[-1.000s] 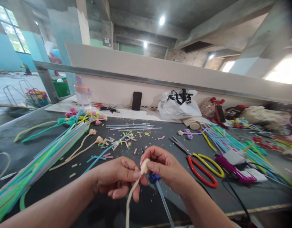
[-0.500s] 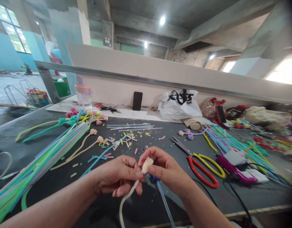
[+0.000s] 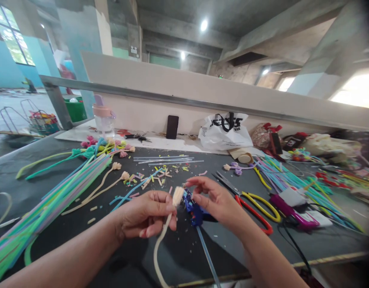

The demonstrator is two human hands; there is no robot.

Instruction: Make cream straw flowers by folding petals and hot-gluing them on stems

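My left hand (image 3: 150, 214) is closed in a pinch on a cream pipe cleaner (image 3: 162, 236), just below its thick tuft-like end (image 3: 177, 196). The tuft points up and the long tail curves down towards the table's front edge. My right hand (image 3: 216, 202) is apart from it, fingers loosely curved and spread, with nothing seen between them. Under and behind that hand lies a blue glue gun (image 3: 196, 214), partly hidden, with a clear glue stick (image 3: 207, 252) running out towards me. Red-and-yellow-handled scissors (image 3: 247, 202) lie just right of my right hand.
Bundled pastel pipe cleaners (image 3: 64, 196) lie at left, with finished-looking cream stems (image 3: 103, 188) beside them. Cut bits (image 3: 162, 176) and clear glue sticks (image 3: 166, 159) are scattered centrally. A purple corded tool (image 3: 295, 216) lies right. A bottle (image 3: 103, 120), phone (image 3: 172, 127) and white bag (image 3: 225, 132) stand behind.
My right hand has let go of the tuft and moved away to the right, its fingers opening. The tuft now shows fully, and more of the blue glue gun is visible.
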